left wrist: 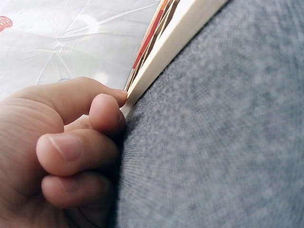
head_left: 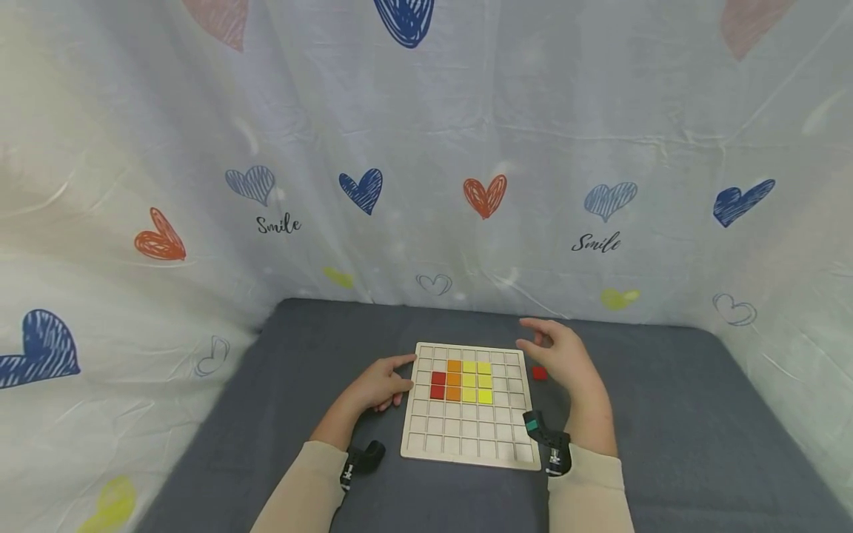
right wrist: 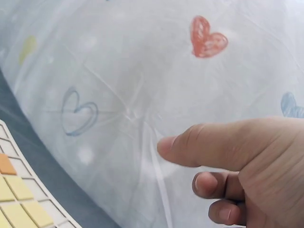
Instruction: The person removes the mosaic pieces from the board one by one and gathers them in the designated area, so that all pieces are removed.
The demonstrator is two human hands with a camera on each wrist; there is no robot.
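Board (head_left: 469, 447) is lying flat on the bench (head_left: 680, 400), carrying two red tiles (head_left: 437, 379), three orange tiles (head_left: 454, 380) and six yellow tiles (head_left: 484, 382) side by side in its grid. Your left hand (head_left: 375, 385) is resting at the board's left edge, index finger and thumb spreading apart along the rim, the other fingers curling. Your right hand (head_left: 560, 357) is hovering by the board's right edge, toward its far corner; thumb and index finger are standing apart, gripping nothing visible. One loose red tile (head_left: 539, 373) is lying just right of the board, near that hand.

Thin as it is, that tile could be skidding instead of lifting if your pinch is landing off-centre. Your right wrist camera (head_left: 550, 438) is sitting close to the board's right edge, so a low pass could be bumping it. Pressing unevenly with your left hand could be shifting the board and jarring its tiles.
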